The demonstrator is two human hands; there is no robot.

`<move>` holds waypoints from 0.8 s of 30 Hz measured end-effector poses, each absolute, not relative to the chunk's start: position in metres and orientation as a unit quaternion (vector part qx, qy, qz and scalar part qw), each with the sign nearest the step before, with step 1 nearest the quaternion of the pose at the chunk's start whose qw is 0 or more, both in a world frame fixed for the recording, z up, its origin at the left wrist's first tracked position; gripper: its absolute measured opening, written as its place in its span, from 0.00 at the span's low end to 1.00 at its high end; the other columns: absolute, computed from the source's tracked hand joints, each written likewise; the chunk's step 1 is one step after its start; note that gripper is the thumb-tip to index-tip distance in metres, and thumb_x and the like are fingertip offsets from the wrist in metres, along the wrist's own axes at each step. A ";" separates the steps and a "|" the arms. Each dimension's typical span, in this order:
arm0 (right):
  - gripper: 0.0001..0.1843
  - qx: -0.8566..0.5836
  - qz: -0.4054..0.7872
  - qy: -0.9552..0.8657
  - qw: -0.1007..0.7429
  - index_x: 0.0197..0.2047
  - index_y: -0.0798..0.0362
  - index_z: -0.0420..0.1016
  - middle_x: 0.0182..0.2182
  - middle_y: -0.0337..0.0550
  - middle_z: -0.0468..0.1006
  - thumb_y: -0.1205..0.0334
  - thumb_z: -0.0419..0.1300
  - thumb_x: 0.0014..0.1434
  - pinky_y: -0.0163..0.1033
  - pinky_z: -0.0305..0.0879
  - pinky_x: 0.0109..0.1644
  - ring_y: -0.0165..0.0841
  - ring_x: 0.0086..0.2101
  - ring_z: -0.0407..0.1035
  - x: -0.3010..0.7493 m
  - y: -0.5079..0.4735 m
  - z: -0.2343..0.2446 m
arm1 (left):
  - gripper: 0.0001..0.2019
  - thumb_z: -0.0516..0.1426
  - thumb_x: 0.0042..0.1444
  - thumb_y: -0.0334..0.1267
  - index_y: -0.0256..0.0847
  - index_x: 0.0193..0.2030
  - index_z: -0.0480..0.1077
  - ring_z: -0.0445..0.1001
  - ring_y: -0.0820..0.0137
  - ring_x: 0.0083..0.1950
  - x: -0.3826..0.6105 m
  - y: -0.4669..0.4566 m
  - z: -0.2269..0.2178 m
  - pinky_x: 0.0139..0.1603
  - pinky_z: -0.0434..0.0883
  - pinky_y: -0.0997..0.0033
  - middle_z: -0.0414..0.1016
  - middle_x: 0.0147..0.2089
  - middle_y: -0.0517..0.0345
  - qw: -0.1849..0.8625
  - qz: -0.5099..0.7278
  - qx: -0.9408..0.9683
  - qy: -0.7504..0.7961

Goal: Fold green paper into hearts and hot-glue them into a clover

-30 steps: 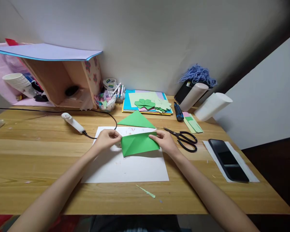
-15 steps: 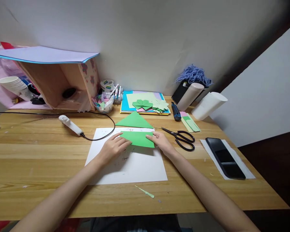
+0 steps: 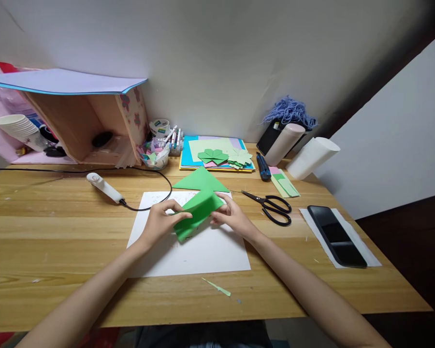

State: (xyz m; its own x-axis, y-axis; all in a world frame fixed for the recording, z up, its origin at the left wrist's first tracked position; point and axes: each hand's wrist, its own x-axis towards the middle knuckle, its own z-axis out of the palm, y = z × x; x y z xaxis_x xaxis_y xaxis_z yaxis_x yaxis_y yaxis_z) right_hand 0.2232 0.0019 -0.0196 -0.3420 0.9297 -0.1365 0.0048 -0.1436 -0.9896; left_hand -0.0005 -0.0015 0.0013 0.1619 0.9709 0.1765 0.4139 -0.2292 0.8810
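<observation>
- The left hand has a closed grip on the green folded paper, with thumb and fingers pinching its left edge.
- The right hand pinches the same paper at its upper right corner, fingers curled around the edge.
- The paper is slanted between the two hands, right end higher. It is over the white sheet, which lies flat on the table. I cannot tell whether its low end touches the sheet.
- A green triangle lies just beyond the sheet's far edge.
- Black scissors lie right of the right hand, apart from it.
- A white corded tool lies to the left, and its cable runs up to the sheet's far edge.
- A thin green strip lies near the table's front edge.
- A dark phone rests on a white paper at the far right.
</observation>
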 end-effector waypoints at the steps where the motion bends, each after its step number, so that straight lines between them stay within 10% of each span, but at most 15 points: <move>1: 0.31 -0.438 0.604 -0.542 0.387 0.56 0.51 0.54 0.29 0.38 0.73 0.57 0.60 0.51 0.36 0.68 0.32 0.30 0.26 0.71 0.223 0.002 -0.020 | 0.12 0.62 0.42 0.43 0.38 0.20 0.67 0.67 0.72 0.27 0.000 0.000 0.000 0.29 0.62 0.74 0.70 0.22 0.62 0.383 0.400 0.650 0.521; 8: 0.29 -0.469 0.296 -0.757 0.346 0.59 0.44 0.57 0.36 0.41 0.72 0.71 0.52 0.54 0.37 0.64 0.39 0.32 0.35 0.67 0.234 -0.004 -0.015 | 0.17 0.59 0.45 0.52 0.38 0.28 0.64 0.65 0.75 0.24 0.001 0.008 -0.013 0.23 0.60 0.77 0.68 0.22 0.64 0.509 0.436 0.513 0.537; 15: 0.11 -0.461 0.039 -0.863 0.200 0.38 0.50 0.76 0.37 0.48 0.67 0.70 0.56 0.53 0.39 0.59 0.38 0.37 0.39 0.61 0.240 -0.001 -0.009 | 0.24 0.58 0.47 0.47 0.40 0.48 0.58 0.73 0.68 0.31 -0.001 0.005 -0.022 0.30 0.68 0.70 0.71 0.30 0.60 0.518 0.429 0.492 0.553; 19: 0.11 -0.415 0.061 -0.889 0.184 0.32 0.53 0.76 0.38 0.49 0.70 0.73 0.53 0.54 0.38 0.59 0.39 0.36 0.39 0.63 0.251 0.007 -0.010 | 0.28 0.58 0.47 0.41 0.44 0.57 0.57 0.68 0.73 0.26 -0.004 0.001 -0.018 0.27 0.64 0.74 0.66 0.27 0.65 0.365 0.331 0.656 0.572; 24: 0.15 -0.373 0.232 -0.882 0.173 0.38 0.52 0.74 0.40 0.44 0.76 0.75 0.50 0.54 0.36 0.62 0.43 0.32 0.39 0.69 0.270 0.013 -0.006 | 0.12 0.56 0.49 0.40 0.48 0.41 0.74 0.67 0.72 0.32 -0.005 -0.001 -0.009 0.32 0.66 0.71 0.66 0.36 0.58 0.213 0.220 0.815 0.492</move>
